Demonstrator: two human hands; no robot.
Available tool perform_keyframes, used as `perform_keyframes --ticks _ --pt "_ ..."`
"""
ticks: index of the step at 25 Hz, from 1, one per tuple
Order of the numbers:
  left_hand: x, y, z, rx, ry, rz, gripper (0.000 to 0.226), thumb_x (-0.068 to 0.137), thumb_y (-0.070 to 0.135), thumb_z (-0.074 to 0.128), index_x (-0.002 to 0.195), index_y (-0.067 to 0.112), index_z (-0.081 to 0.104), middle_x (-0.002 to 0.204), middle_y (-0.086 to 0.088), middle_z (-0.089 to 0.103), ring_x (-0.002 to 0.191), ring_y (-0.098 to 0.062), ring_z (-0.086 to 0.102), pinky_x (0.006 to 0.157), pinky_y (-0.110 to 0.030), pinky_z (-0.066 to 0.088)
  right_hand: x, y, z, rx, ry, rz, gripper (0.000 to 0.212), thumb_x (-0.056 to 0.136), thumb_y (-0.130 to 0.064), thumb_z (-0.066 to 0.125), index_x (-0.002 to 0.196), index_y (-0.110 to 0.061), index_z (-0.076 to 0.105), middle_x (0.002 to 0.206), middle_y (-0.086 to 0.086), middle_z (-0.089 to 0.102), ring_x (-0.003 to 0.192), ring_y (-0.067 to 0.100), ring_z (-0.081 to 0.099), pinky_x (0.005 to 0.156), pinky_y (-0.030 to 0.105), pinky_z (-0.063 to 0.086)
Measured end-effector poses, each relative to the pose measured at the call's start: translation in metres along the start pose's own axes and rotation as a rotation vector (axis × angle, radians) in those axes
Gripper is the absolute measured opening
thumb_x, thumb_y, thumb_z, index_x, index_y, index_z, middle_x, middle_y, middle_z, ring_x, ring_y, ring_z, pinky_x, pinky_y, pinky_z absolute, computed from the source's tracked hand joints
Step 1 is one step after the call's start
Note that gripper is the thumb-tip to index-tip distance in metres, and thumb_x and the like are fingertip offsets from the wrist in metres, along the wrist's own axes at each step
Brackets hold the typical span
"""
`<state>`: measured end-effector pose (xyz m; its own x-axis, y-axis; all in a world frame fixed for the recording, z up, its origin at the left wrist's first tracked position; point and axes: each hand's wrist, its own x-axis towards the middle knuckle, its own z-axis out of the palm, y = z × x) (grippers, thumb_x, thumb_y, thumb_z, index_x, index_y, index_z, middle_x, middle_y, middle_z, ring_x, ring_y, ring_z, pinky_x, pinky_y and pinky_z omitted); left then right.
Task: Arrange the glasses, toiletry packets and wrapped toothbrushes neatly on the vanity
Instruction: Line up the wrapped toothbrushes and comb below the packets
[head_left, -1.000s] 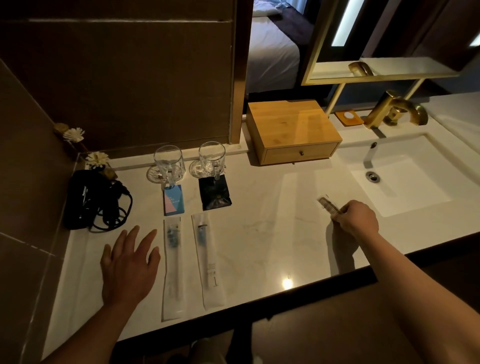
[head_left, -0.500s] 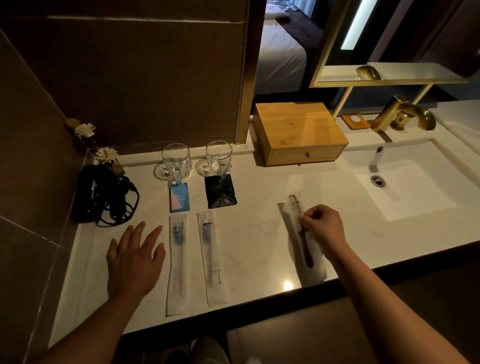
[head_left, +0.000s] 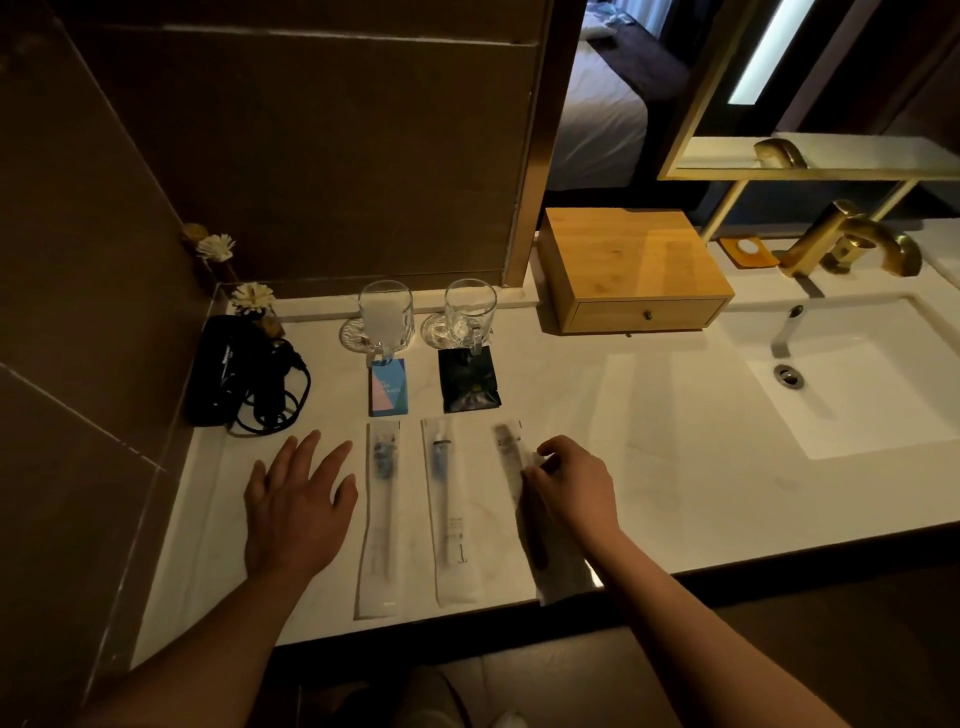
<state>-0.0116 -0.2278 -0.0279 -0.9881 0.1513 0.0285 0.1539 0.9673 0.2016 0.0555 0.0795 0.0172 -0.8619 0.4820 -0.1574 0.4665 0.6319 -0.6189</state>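
Observation:
Two clear glasses (head_left: 385, 316) (head_left: 469, 312) stand on coasters at the back of the white vanity top (head_left: 649, 441). In front of them lie a blue packet (head_left: 388, 387) and a black packet (head_left: 468, 380). Two wrapped toothbrushes (head_left: 383, 519) (head_left: 451, 512) lie side by side, lengthwise toward me. A wrapped comb (head_left: 511, 457) lies just right of them, its lower part hidden under my right hand (head_left: 569, 486), whose fingers pinch the wrapper. My left hand (head_left: 298, 501) rests flat with fingers spread, left of the toothbrushes.
A black hair dryer with coiled cord (head_left: 239, 371) sits at the left by dried flowers (head_left: 253, 297). A wooden drawer box (head_left: 631, 270) stands at the back, with the sink (head_left: 852, 374) and gold tap (head_left: 852, 241) to the right. The counter's front edge is near my arms.
My right hand has carried the wrapped comb from beside the sink leftward and laid it next to the two toothbrushes. My left hand has stayed flat in place.

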Motion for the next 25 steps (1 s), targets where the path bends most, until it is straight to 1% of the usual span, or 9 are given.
perform_keyframes --ticks 2,3,5,7,12,16,18,22,25 --pt "0.000 0.000 0.000 -0.001 0.006 0.002 0.062 0.091 0.051 0.027 0.146 0.033 0.051 0.160 -0.007 0.041 0.150 -0.030 0.030 0.121 -0.056 0.018 -0.006 0.006 0.001 -0.066 0.023 -0.034 0.015 0.090 -0.033 0.064 0.101 -0.023 0.069 0.090 -0.003 0.074 0.078 0.019 0.068 0.054 0.023 0.042" --pt "0.000 0.000 0.000 -0.004 0.008 0.002 0.061 0.091 0.050 0.029 0.145 0.032 0.051 0.160 -0.007 0.042 0.150 -0.030 0.031 0.121 -0.057 0.018 -0.009 0.008 0.003 -0.084 0.020 -0.050 0.014 0.090 -0.033 0.064 0.096 -0.023 0.070 0.089 -0.003 0.074 0.077 0.019 0.067 0.053 0.022 0.040" --pt "0.000 0.001 0.000 -0.007 0.010 0.003 0.059 0.092 0.048 0.032 0.145 0.032 0.052 0.159 -0.008 0.042 0.149 -0.030 0.031 0.121 -0.058 0.019 -0.012 0.007 0.009 -0.119 -0.003 -0.081 0.015 0.089 -0.034 0.065 0.095 -0.022 0.072 0.093 -0.002 0.074 0.078 0.019 0.067 0.058 0.025 0.045" --pt "0.000 0.000 0.001 0.001 0.005 0.005 0.060 0.092 0.049 0.031 0.145 0.032 0.051 0.159 -0.007 0.042 0.149 -0.030 0.031 0.121 -0.058 0.019 -0.011 0.002 0.014 -0.168 -0.023 -0.109 0.020 0.089 -0.034 0.064 0.100 -0.021 0.074 0.097 0.000 0.073 0.082 0.022 0.067 0.063 0.029 0.049" --pt "0.001 -0.001 0.003 0.004 0.012 0.011 0.062 0.091 0.051 0.027 0.145 0.032 0.052 0.159 -0.007 0.043 0.149 -0.030 0.032 0.120 -0.058 0.020 -0.007 -0.006 0.023 -0.245 -0.012 -0.116 0.022 0.090 -0.035 0.058 0.100 -0.023 0.074 0.096 0.001 0.073 0.081 0.026 0.067 0.066 0.034 0.056" --pt "0.000 -0.002 0.003 0.001 0.026 0.018 0.064 0.091 0.053 0.023 0.144 0.032 0.052 0.158 -0.008 0.044 0.148 -0.031 0.033 0.120 -0.058 0.021 -0.007 -0.013 0.029 -0.220 0.019 -0.114 0.019 0.089 -0.032 0.060 0.100 -0.027 0.075 0.096 -0.001 0.075 0.081 0.025 0.068 0.059 0.028 0.046" --pt "0.000 -0.002 0.002 -0.001 0.025 0.019 0.064 0.091 0.053 0.023 0.145 0.032 0.052 0.158 -0.008 0.044 0.148 -0.031 0.033 0.120 -0.059 0.021 -0.006 -0.015 0.030 -0.208 0.022 -0.125 0.020 0.089 -0.033 0.061 0.102 -0.028 0.075 0.097 -0.003 0.075 0.081 0.022 0.068 0.058 0.027 0.044" --pt "0.000 -0.001 0.002 0.010 0.011 0.009 0.064 0.091 0.054 0.022 0.146 0.034 0.050 0.160 -0.006 0.042 0.150 -0.029 0.030 0.121 -0.057 0.020 -0.004 -0.014 0.027 -0.171 -0.014 -0.138 0.024 0.086 -0.044 0.066 0.102 -0.028 0.073 0.095 -0.006 0.074 0.082 0.019 0.068 0.063 0.029 0.052" --pt "0.001 -0.001 0.001 0.008 0.013 0.014 0.064 0.091 0.053 0.023 0.145 0.032 0.051 0.159 -0.007 0.042 0.149 -0.030 0.032 0.121 -0.057 0.020 -0.006 -0.006 0.023 -0.186 -0.064 -0.192 0.027 0.079 -0.054 0.070 0.094 -0.032 0.069 0.089 -0.009 0.064 0.077 0.016 0.063 0.063 0.032 0.055"
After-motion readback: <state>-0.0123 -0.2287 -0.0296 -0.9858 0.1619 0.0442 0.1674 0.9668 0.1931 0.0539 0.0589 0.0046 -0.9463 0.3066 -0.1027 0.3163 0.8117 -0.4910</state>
